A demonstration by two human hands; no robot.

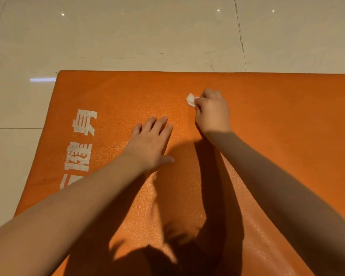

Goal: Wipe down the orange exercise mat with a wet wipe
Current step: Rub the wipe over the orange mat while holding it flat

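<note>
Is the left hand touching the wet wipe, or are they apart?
Apart. The head view shows the left hand flat on the orange mat, with bare mat between it and the wet wipe, which the right hand grips.

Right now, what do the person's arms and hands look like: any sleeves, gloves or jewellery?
No sleeves show: the left forearm and right forearm are bare right to the picture's edge. The left hand and right hand wear no gloves, and no watch, bracelet or ring is visible on wrists or fingers. No markings show.
</note>
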